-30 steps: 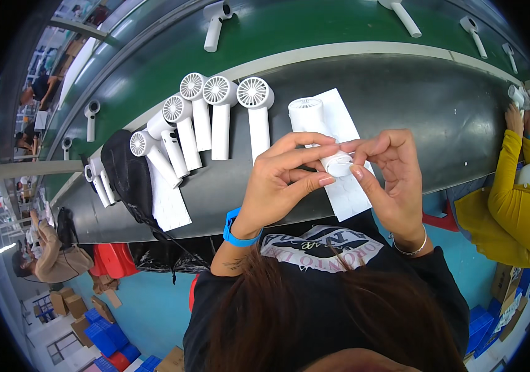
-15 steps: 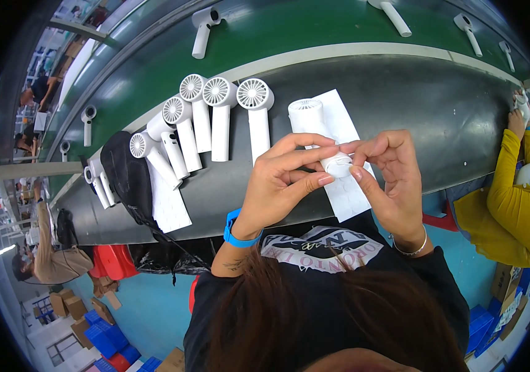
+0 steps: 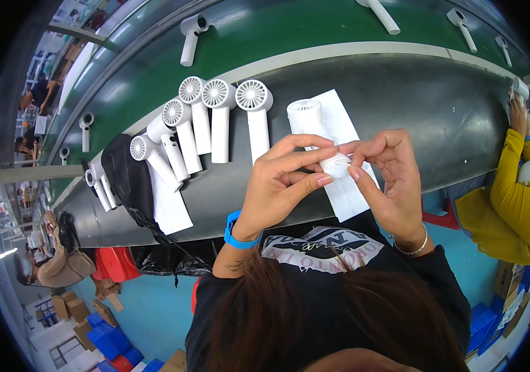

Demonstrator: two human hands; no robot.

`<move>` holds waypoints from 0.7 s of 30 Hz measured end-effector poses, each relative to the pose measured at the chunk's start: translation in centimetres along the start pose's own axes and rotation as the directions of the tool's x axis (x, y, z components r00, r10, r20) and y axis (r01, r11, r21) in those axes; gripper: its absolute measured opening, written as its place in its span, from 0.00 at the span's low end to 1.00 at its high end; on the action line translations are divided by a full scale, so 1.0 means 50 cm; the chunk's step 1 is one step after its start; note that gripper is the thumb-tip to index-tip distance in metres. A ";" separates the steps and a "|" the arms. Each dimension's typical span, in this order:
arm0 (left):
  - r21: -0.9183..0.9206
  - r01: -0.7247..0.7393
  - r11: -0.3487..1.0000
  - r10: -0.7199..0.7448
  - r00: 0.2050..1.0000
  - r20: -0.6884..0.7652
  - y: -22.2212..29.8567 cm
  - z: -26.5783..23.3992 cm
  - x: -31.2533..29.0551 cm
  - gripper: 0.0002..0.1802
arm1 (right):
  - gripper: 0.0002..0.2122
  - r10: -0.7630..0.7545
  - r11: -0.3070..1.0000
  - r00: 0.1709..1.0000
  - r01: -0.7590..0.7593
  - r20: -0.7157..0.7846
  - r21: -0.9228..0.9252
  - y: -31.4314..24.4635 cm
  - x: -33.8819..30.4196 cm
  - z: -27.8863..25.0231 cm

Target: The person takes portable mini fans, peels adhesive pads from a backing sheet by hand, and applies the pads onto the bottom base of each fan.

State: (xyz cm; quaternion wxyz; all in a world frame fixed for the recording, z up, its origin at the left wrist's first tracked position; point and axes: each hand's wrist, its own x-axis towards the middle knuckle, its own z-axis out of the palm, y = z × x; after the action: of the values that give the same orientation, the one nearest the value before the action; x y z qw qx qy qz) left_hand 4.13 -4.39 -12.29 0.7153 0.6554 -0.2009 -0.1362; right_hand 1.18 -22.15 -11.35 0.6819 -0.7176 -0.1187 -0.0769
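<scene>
A white handheld fan (image 3: 306,115) lies over a white sheet (image 3: 346,199) in front of me, its round grille away from me and its handle end toward me. My left hand (image 3: 282,180), with a blue wristband, closes thumb and fingers on the handle from the left. From the right, my right hand (image 3: 391,175) bends in, its thumb and fingertips pinching at the handle's end. Both sets of fingertips nearly meet there and hide part of the handle. What the right fingertips may hold besides the fan is too small to make out.
Several white fans (image 3: 253,111) lie in a row to the left on the dark worktop (image 3: 432,111). Beside them are a black bag (image 3: 127,173) and another white sheet (image 3: 170,208). Beyond runs a green belt (image 3: 314,31) carrying more fans. A co-worker's yellow sleeve (image 3: 512,170) shows at right.
On the green belt the fans have shifted to the left. At far right the co-worker's hands and a white fan have moved slightly. My own hands keep nearly the same pose.
</scene>
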 end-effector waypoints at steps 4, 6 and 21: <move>0.006 -0.006 1.000 0.006 1.000 0.001 0.000 0.000 0.000 0.18 | 0.15 0.053 0.998 0.998 -0.054 0.036 0.014 -0.008 0.000 0.000; -0.001 -0.007 1.000 0.007 1.000 -0.004 0.000 -0.001 -0.001 0.18 | 0.15 0.042 0.999 0.999 -0.042 0.034 0.007 -0.006 0.001 0.000; 0.006 0.013 1.000 -0.013 0.999 -0.034 0.006 0.007 -0.008 0.17 | 0.15 -0.076 0.910 0.997 0.073 0.010 -0.409 -0.019 -0.001 0.000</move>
State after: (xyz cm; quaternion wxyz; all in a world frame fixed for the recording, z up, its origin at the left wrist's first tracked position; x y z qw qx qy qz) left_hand 3.58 -4.46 -12.01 0.7157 0.6611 -0.1847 -0.1292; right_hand 0.89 -22.11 -10.46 0.5136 -0.8391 -0.1254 -0.1279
